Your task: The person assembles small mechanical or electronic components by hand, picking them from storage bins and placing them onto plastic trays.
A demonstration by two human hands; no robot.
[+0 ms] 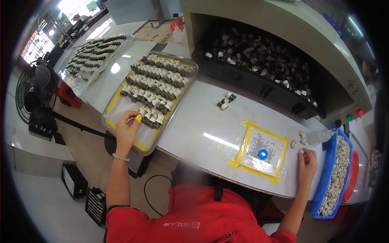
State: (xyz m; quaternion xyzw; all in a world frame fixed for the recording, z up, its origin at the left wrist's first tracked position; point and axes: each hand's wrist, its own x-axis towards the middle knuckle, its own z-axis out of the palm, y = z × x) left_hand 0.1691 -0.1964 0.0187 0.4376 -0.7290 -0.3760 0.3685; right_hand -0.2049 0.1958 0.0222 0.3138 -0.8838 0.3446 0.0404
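My left hand (127, 128), with a yellow cover on a fingertip, is pinched at the near end of the shortest row of small white-and-dark parts (152, 118). These rows stand in a metal tray (193, 73) with yellow strips. What the left fingers hold, if anything, is hidden. At the right, my right hand (308, 162) is closed on a small white piece (301, 152) just above the tabletop. Several similar white pieces (293, 143) lie beyond it. Left of that hand, a blue round cap-like thing (263, 154) sits inside a yellow-taped square (243, 150).
A blue bin (333, 162) of small pale pieces stands at the far right, near a translucent bottle (318, 137). Two loose parts (226, 101) lie mid-table. Behind, a black bin (259, 79) of dark-and-white parts sits under a housing. A fan (34, 91) stands left.
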